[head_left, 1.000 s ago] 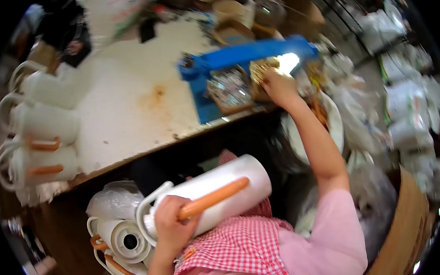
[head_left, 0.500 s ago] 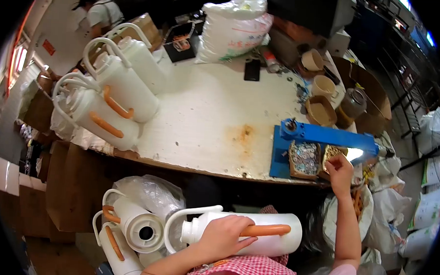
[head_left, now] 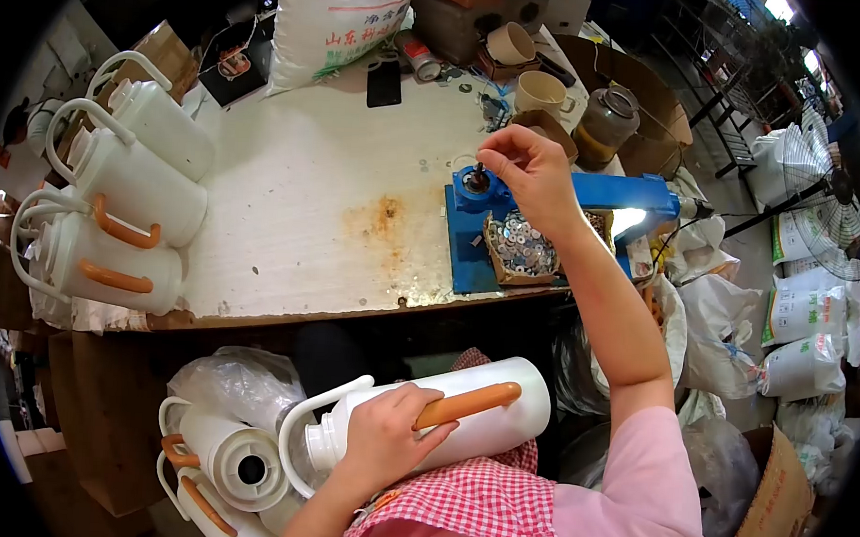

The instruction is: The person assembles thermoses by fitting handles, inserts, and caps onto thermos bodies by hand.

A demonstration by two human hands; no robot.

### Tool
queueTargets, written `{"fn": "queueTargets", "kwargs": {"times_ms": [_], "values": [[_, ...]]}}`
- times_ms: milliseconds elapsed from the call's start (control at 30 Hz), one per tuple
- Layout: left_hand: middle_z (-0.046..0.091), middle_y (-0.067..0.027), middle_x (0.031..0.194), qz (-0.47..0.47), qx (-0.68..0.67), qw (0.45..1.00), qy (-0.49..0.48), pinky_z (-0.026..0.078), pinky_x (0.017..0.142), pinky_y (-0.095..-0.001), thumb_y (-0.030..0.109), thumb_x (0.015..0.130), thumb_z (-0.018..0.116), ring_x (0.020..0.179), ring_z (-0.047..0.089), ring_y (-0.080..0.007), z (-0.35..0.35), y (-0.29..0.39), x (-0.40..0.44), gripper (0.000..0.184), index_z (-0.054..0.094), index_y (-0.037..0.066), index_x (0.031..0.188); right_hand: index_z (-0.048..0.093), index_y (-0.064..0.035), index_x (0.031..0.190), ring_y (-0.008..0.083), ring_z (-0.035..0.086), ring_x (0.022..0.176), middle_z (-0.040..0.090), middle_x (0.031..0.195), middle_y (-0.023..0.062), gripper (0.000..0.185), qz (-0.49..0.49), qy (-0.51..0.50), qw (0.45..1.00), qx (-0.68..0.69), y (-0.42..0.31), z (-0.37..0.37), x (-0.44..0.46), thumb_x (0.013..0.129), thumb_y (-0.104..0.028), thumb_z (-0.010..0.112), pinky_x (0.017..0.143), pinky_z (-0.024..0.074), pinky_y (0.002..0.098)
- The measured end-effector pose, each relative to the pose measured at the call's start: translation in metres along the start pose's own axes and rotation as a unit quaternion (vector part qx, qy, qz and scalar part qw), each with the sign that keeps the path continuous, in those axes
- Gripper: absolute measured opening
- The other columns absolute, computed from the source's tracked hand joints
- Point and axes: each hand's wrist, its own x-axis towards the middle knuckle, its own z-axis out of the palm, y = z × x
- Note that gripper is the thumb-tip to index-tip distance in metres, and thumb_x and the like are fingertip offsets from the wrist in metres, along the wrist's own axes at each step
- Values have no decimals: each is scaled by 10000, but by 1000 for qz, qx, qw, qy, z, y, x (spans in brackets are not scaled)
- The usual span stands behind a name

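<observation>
Across my lap lies a white thermos jug (head_left: 495, 423) with an orange side handle (head_left: 476, 403) and a white carrying loop. My left hand (head_left: 382, 436) is wrapped round that handle near the neck. Over the end post of a blue bench press (head_left: 609, 188), my right hand (head_left: 537, 177) pinches thumb and fingers together. Anything between those fingertips is too small to make out. Below my right wrist, a tray of small metal washers (head_left: 523, 249) sits on the blue base; a second tray beside it is partly hidden by my forearm.
Several white jugs (head_left: 138, 185) stand at the table's left end. More jugs (head_left: 235, 458) lie at my left by clear plastic. A white sack (head_left: 335, 30), a black phone (head_left: 384, 83), cups (head_left: 541, 93) and a glass jar (head_left: 608, 122) occupy the back. Bags (head_left: 714, 327) crowd the right.
My right hand has moved from the small-parts tray, left and up to the press's end post. The view has shifted right. My left hand still grips the jug's handle.
</observation>
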Motion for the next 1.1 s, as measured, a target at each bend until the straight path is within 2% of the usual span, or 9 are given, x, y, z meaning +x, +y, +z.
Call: {"fn": "queueTargets", "kwargs": {"times_ms": [133,233,333,433,833,867,967,1033,1100], "values": [[680,-90,851,9,-12,1000,18,525,614,-361,231,715,847,711,669,-277,1,-4,3,339,694,67,970,689,9,933,69,606,737,681,792,18,103,17,-43,998,47,-7,-5,-1,912,-90,709,679,481,232],[683,-99,860,4,-21,1000,9,538,637,-371,237,725,840,731,675,-292,4,-7,4,330,693,71,969,687,8,919,86,614,732,679,787,31,92,9,-44,999,-29,-9,-9,-2,906,-82,699,681,493,250],[680,-106,913,0,-24,1000,13,550,685,-396,277,767,807,789,677,-310,6,-13,0,348,669,78,1017,683,-8,899,77,595,706,655,753,23,68,0,-54,993,-106,-16,-6,1,882,-70,705,665,472,236],[645,-74,923,2,-40,999,6,538,684,-397,276,820,760,811,664,-294,7,-16,-1,319,626,92,1043,644,-4,856,69,602,707,639,740,10,60,17,-61,995,-77,-27,2,4,881,-39,685,663,466,217],[627,-98,937,13,-65,998,13,518,728,-398,275,840,743,869,653,-302,11,-17,-4,320,602,58,1027,607,-10,932,38,508,710,560,763,-20,77,-3,-81,989,-126,-25,9,-2,930,-54,669,655,415,204],[633,-90,950,23,-57,998,13,530,720,-387,298,849,741,872,664,-288,12,-18,-5,334,606,60,1040,619,-12,947,52,492,705,552,770,-17,57,-38,-9,992,-117,-28,20,-14,945,-61,647,658,411,215],[626,-91,944,11,-53,999,1,527,725,-397,300,856,732,854,658,-295,10,-17,-7,331,604,60,1044,609,-9,944,73,501,718,554,796,-9,67,-118,73,982,-126,-24,13,-48,961,-71,625,662,419,232],[602,-110,906,1,-72,997,11,498,743,-428,290,860,711,858,629,-327,10,-17,-9,302,580,58,1002,595,-6,920,88,504,735,545,806,7,104,-76,19,983,-166,21,-27,-77,982,-89,602,672,418,232],[595,-105,904,18,-77,997,12,496,743,-432,292,861,707,857,624,-321,13,-19,-10,296,563,69,994,612,10,911,169,574,733,593,805,64,76,3,-11,950,-313,24,-36,-90,931,-58,642,693,472,306]]}}
